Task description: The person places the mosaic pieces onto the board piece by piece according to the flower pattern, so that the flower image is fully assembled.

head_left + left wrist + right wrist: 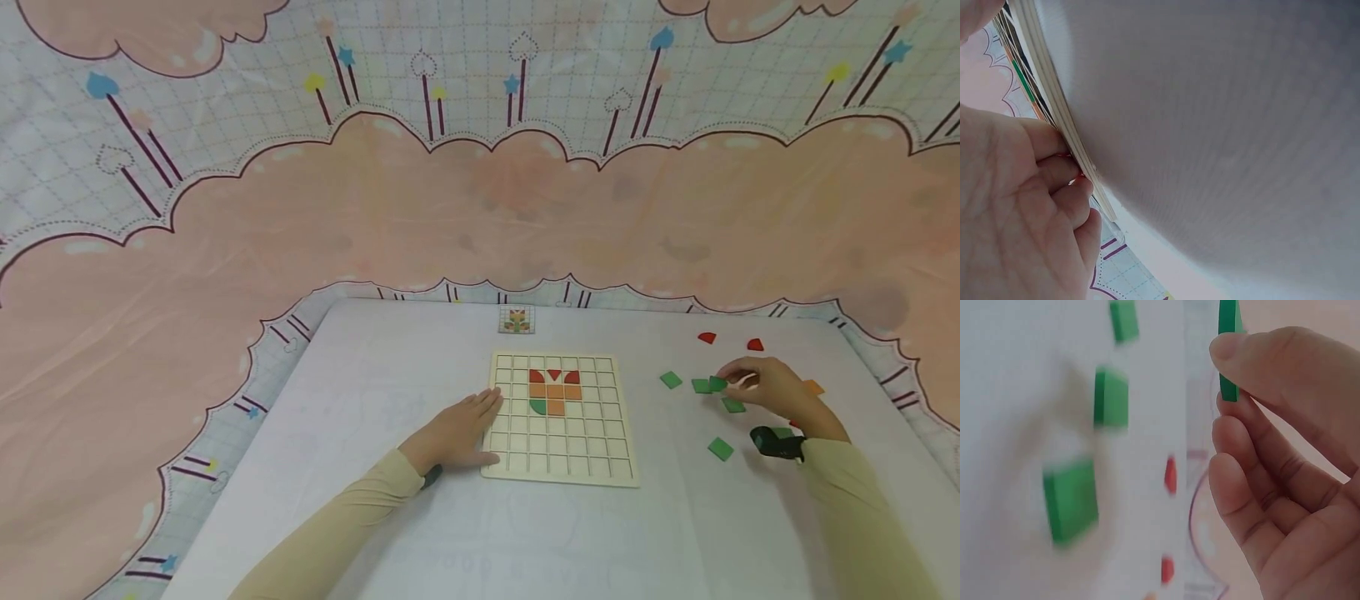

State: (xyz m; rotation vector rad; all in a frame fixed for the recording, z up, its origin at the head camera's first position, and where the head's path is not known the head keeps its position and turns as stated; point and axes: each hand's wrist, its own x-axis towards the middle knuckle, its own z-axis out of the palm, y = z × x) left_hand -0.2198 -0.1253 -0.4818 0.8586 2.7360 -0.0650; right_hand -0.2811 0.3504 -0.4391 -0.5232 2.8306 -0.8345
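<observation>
My right hand (780,393) pinches a green square tile (1229,384) between thumb and fingers, held over the loose pieces on the right. Just below it lie a green tile (701,386) and another green tile (733,407). My left hand (453,429) rests with extended fingers along the left edge of a pale wooden grid board (592,450). In the left wrist view its fingers (1060,172) touch the board's side. On the board, red pieces top a row of orange squares (555,392), with a green quarter-round (537,407) and an orange square below.
A small pattern card (517,319) lies behind the board. Red quarter-rounds (707,337) sit at the back right. More green tiles (721,448) are scattered nearby, and an orange piece (813,387) is partly hidden behind my right hand. A printed cloth (480,217) hangs behind the table.
</observation>
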